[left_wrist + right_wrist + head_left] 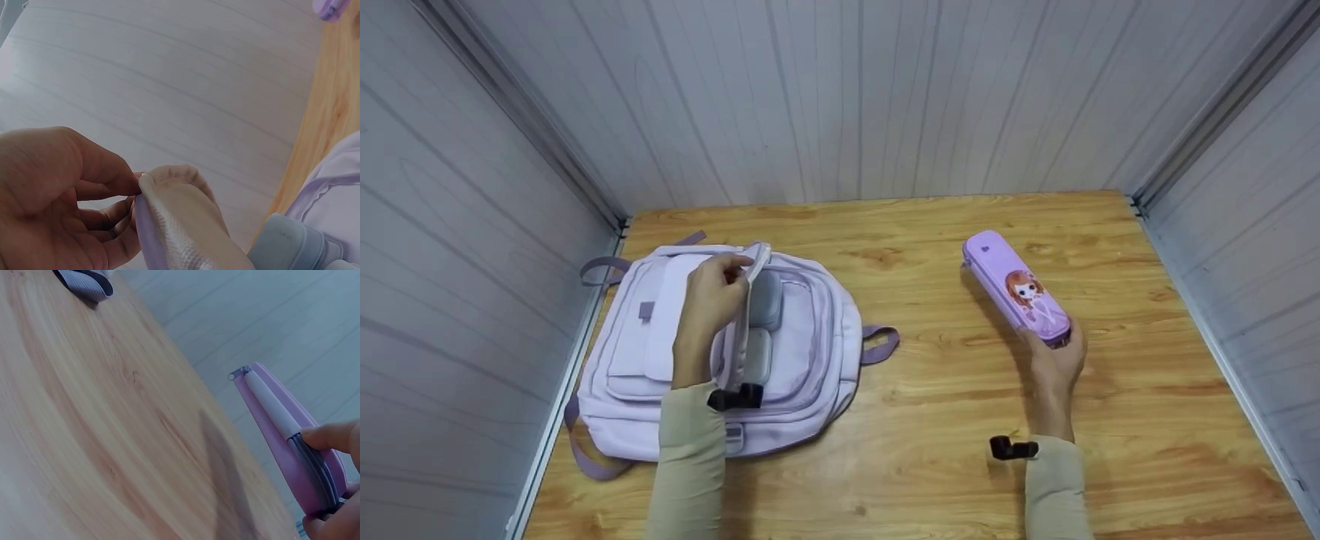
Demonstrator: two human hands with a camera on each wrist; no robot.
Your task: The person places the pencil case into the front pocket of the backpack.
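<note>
A pale lilac backpack [802,300] lies on the wooden table at the left, its front pocket unzipped. My left hand [712,296] pinches the edge of the pocket flap [185,219] between thumb and fingers and lifts it. Inside the pocket sit two grey-blue boxes, a darker box [766,300] toward the back and a lighter box [757,356] nearer me. At the right, my right hand [1057,360] grips the near end of a purple pencil case [1012,289] with a cartoon girl on it. The right wrist view shows its zipper side [275,405], held above the table.
A backpack strap loop [881,345] sticks out to the right over the wooden table [915,420]. Grey panel walls stand behind [855,105], at the left [450,270] and at the right [1245,225].
</note>
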